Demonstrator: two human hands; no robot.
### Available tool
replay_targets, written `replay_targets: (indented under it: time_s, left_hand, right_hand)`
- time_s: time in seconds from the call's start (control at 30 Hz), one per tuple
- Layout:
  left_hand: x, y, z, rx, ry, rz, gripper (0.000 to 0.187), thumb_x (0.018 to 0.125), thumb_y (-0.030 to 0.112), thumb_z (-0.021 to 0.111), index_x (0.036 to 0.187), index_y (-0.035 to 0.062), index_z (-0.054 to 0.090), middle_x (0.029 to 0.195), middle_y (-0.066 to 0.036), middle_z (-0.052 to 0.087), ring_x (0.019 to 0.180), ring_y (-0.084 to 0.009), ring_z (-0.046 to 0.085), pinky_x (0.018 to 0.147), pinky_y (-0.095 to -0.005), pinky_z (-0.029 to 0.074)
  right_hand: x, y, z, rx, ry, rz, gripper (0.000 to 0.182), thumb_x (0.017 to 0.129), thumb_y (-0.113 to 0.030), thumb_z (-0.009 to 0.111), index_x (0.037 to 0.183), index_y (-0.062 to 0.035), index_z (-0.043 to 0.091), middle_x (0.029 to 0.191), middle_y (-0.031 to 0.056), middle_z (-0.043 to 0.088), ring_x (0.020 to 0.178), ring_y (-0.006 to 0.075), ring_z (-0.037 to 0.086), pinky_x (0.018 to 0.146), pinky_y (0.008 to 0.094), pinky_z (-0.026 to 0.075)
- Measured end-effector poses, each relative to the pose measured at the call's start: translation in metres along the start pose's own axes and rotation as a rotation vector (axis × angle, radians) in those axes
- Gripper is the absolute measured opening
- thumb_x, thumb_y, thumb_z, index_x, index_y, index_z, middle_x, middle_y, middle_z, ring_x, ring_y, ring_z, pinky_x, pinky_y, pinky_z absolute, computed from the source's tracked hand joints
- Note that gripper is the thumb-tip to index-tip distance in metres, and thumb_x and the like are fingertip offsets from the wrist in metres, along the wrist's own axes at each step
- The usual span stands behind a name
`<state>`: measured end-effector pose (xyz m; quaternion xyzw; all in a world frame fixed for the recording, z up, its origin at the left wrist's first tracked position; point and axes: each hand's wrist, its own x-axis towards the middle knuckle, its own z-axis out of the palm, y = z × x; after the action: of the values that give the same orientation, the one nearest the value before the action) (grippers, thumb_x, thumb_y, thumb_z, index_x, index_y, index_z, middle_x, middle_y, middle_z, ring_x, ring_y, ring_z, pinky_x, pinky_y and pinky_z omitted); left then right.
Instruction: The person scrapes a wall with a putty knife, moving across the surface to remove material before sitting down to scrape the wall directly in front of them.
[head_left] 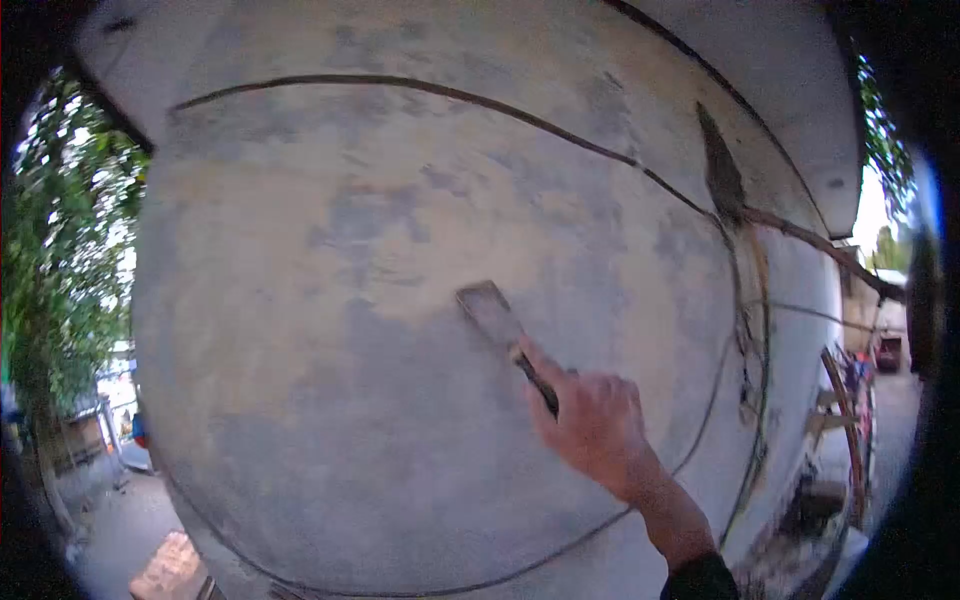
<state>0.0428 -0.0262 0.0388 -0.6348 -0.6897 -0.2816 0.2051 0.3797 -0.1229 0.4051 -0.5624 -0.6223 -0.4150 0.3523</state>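
My right hand [595,425] is wrapped round the dark handle of a paint scraper [490,312], with one finger stretched along the handle toward the blade. The scraper's broad flat blade points up and to the left and overlaps the wall [400,420] at the lower edge of a cream patch. Patches of cream and bluish grey cover the wall's surface. A dark sleeve shows at my right wrist. My left hand is out of view.
A dark cable [400,80] runs across the upper wall, and another curves along its bottom. At the right corner, several cables and a branch-like pole [820,240] cross the wall. Leafy trees [75,250] stand at left; planks [845,430] lean at right.
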Motion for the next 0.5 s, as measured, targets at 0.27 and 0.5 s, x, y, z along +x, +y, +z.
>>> replay_targets:
  time_s: [0.27, 0.5]
  left_hand:
    - [0.008, 0.01, -0.007, -0.002, -0.078, -0.071, 0.099, 0.068, 0.066, 0.04, 0.124, -0.0095, 0.008, 0.121, -0.041, 0.001, 0.111, -0.058, 0.0, 0.086, -0.0659, 0.005]
    - [0.007, 0.011, -0.006, -0.005, -0.127, -0.098, 0.097, 0.068, 0.065, 0.041, 0.122, -0.0096, 0.011, 0.12, -0.04, 0.004, 0.11, -0.0565, 0.003, 0.087, -0.0644, 0.005]
  right_hand:
    - [-0.121, -0.003, 0.03, 0.114, -0.376, 0.057, 0.053, 0.081, -0.033, 0.047, 0.128, -0.0173, 0.03, 0.057, 0.0081, 0.052, 0.043, 0.0252, 0.052, 0.041, 0.0405, 0.043]
    - [-0.179, 0.003, 0.034, 0.59, -0.219, 0.364, 0.048, 0.083, -0.023, 0.047, 0.126, -0.0106, 0.03, 0.071, 0.0102, 0.056, 0.057, 0.0282, 0.056, 0.048, 0.0379, 0.047]
